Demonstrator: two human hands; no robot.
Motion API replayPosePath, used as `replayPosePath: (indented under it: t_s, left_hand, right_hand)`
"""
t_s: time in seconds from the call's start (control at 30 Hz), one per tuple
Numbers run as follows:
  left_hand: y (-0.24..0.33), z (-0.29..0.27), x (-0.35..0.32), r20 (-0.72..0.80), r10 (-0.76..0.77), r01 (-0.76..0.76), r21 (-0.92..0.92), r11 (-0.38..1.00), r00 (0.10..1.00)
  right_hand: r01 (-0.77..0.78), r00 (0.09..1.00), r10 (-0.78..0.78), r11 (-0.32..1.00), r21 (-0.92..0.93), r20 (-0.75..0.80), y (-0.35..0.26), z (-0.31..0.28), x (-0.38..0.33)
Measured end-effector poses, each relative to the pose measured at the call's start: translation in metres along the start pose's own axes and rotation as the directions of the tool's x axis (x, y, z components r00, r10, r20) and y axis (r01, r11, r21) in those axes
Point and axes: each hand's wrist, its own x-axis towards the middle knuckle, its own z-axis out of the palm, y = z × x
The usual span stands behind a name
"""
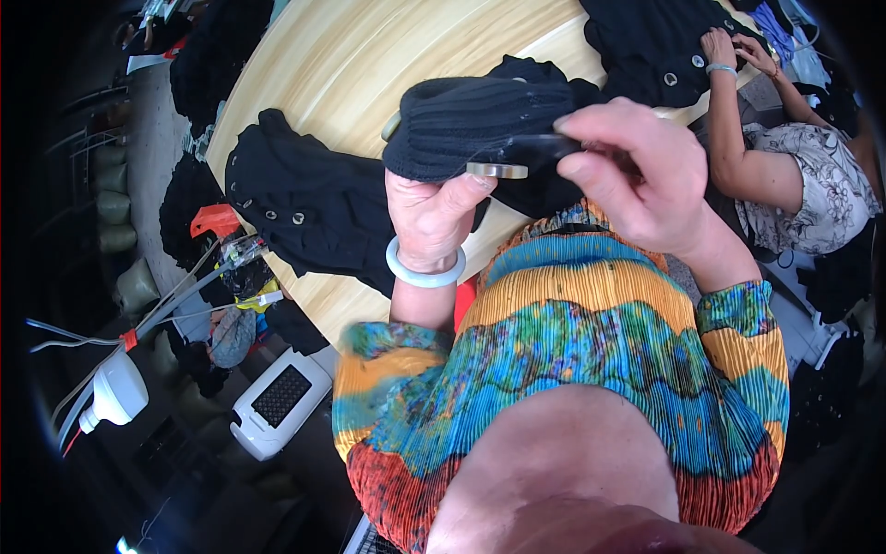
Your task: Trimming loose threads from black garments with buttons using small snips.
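Note:
My left hand (429,217), with a pale bangle at its wrist, grips a black ribbed knit garment (489,115) from below and raises it over the table. A round metal-rimmed button (498,171), seen edge-on, stands at my left thumb tip. To the right, my right hand (637,171) has its thumb and index finger bent towards each other beside the knit. Whatever is between those fingertips is too small and dark to make out. On the table to the left lies another black garment (314,208) with several metal-rimmed buttons.
The pale wooden table (341,74) has a curved edge. At the far right, a co-worker's hands (724,48) rest on a black buttoned garment (637,46). A lamp bulb (120,388) on a cable-wrapped pole stands at left, above a white plastic stool (281,402).

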Motion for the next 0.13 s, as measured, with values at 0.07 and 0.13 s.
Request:
replayPosePath:
  t_s: [0.07,0.13]
  left_hand:
    - [0.0019,0.0001,-0.0005,-0.004,-0.008,0.008,-0.002,1.000,1.000]
    - [0.0011,-0.0014,-0.0019,-0.013,-0.015,0.015,0.030,0.999,1.000]
  right_hand:
    - [-0.019,0.999,0.019,1.000,0.007,-0.034,-0.0008,-0.0002,0.0005]
    - [-0.001,1.000,0.001,1.000,-0.028,0.020,-0.0010,-0.0032,0.0014]
